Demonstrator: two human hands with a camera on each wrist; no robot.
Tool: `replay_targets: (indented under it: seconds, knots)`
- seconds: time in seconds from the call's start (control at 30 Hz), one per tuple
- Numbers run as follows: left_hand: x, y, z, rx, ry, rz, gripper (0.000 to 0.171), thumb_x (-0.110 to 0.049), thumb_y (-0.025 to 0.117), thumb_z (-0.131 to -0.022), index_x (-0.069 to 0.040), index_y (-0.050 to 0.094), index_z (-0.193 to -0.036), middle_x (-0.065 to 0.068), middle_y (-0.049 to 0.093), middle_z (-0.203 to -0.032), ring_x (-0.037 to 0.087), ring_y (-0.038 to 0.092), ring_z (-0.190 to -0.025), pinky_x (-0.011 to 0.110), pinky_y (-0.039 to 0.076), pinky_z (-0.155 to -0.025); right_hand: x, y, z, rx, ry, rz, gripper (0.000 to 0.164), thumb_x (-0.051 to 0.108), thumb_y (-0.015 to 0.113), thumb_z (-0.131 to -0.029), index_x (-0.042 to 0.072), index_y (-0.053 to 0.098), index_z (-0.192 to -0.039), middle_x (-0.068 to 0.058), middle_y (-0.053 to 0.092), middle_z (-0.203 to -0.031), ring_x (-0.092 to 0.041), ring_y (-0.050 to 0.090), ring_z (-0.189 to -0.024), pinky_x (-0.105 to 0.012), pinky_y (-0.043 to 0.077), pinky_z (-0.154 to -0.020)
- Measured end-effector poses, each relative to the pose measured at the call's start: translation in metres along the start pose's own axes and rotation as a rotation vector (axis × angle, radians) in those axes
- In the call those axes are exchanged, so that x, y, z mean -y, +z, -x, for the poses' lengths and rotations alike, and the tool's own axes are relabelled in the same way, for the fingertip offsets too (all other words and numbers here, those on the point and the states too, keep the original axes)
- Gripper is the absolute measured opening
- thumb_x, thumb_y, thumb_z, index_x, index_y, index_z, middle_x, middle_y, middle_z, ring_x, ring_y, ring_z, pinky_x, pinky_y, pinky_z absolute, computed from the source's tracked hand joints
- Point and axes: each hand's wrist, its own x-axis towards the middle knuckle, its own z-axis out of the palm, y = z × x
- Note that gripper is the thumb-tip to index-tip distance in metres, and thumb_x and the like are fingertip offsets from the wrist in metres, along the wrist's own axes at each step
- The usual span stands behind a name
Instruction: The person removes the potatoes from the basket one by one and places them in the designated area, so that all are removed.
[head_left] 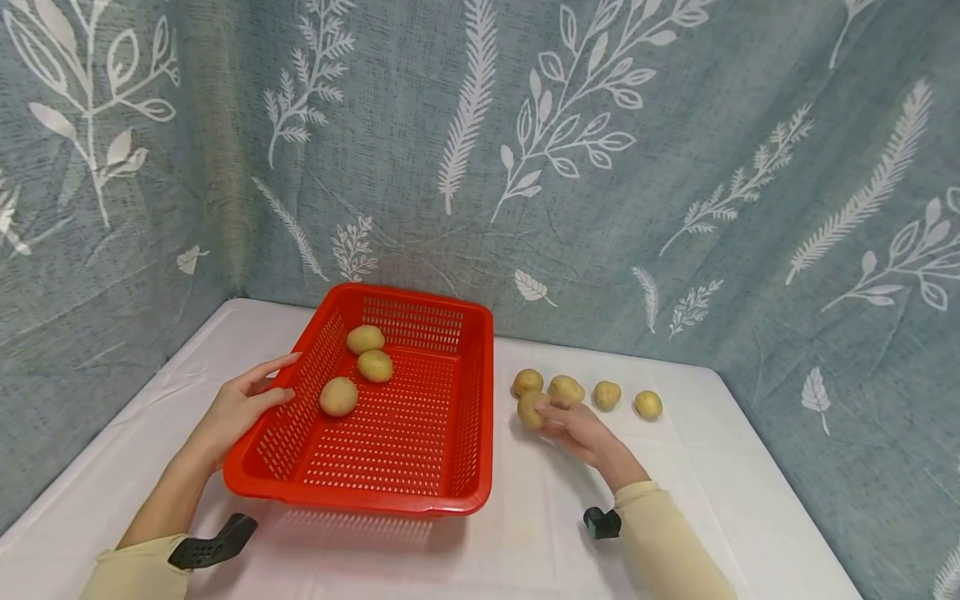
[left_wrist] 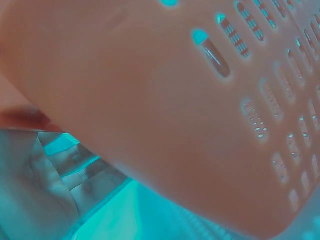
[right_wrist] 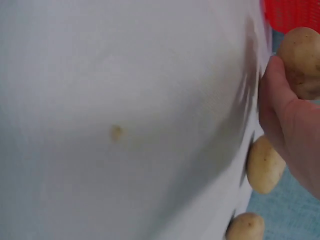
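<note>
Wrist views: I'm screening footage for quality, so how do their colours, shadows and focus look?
Left wrist: colours off, the basket brownish with cyan tints around it, its near wall soft; right wrist: natural colours, a broad soft shadow across the white cloth.

The basket (head_left: 360, 497) is red, 8 potatoes (head_left: 339, 397) yellow-brown, the tablecloth (head_left: 540, 533) white, the curtain (head_left: 420, 100) blue-grey with white leaves.

Left hand (head_left: 234, 414) gripping, right hand (head_left: 579, 429) pinching
</note>
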Motion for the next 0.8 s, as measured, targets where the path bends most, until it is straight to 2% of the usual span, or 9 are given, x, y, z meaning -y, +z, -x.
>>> replay_targets:
  seconds: [0.13, 0.3, 0.5, 0.63, 0.8]
  knots:
    - [0.000, 0.000, 0.000, 0.002, -0.002, 0.001, 0.055, -0.016, 0.050, -0.099, -0.007, 0.029, -0.149, 0.020, 0.050, -0.117, 0.015, 0.064, -0.083, 0.038, 0.057, -0.069, -0.004, 0.002, -0.001, 0.022, 0.015, 0.037, 0.045, 0.005, 0.050, -0.097, -0.020, 0.034, -0.130, -0.004, 0.058, -0.099, -0.011, 0.059, -0.090, -0.029, 0.048, -0.086]
    - [-0.001, 0.000, 0.001, 0.000, 0.001, -0.001, 0.055, -0.016, 0.050, -0.099, -0.007, 0.029, -0.149, 0.018, 0.051, -0.115, 0.015, 0.064, -0.082, 0.038, 0.057, -0.068, -0.005, 0.008, 0.000, -0.009, 0.045, 0.058, 0.047, 0.006, 0.053, -0.096, -0.019, 0.035, -0.131, -0.005, 0.058, -0.098, -0.011, 0.060, -0.086, -0.028, 0.050, -0.083]
    - [0.000, 0.000, 0.000, 0.004, 0.003, -0.005, 0.055, -0.017, 0.050, -0.099, -0.008, 0.030, -0.149, 0.020, 0.051, -0.117, 0.014, 0.064, -0.082, 0.038, 0.057, -0.068, -0.001, 0.014, 0.002, -0.052, 0.061, 0.114, 0.042, 0.006, 0.056, -0.094, -0.017, 0.042, -0.126, -0.004, 0.060, -0.092, -0.010, 0.059, -0.080, -0.027, 0.051, -0.078]
    - [0.000, -0.001, 0.000, 0.006, 0.005, -0.009, 0.054, -0.017, 0.050, -0.099, -0.008, 0.030, -0.149, 0.018, 0.052, -0.114, 0.015, 0.064, -0.082, 0.037, 0.057, -0.068, 0.000, 0.016, 0.003, -0.086, 0.071, 0.161, 0.041, 0.006, 0.059, -0.093, -0.015, 0.045, -0.125, -0.003, 0.060, -0.087, -0.009, 0.057, -0.076, -0.024, 0.051, -0.073]
    - [-0.001, -0.002, -0.001, 0.003, -0.003, -0.021, 0.055, -0.018, 0.050, -0.099, -0.008, 0.030, -0.149, 0.018, 0.052, -0.117, 0.012, 0.063, -0.083, 0.034, 0.056, -0.069, 0.002, 0.020, 0.002, -0.109, 0.057, 0.263, 0.041, 0.006, 0.060, -0.092, -0.015, 0.048, -0.125, -0.006, 0.060, -0.090, -0.010, 0.056, -0.073, -0.023, 0.050, -0.070]
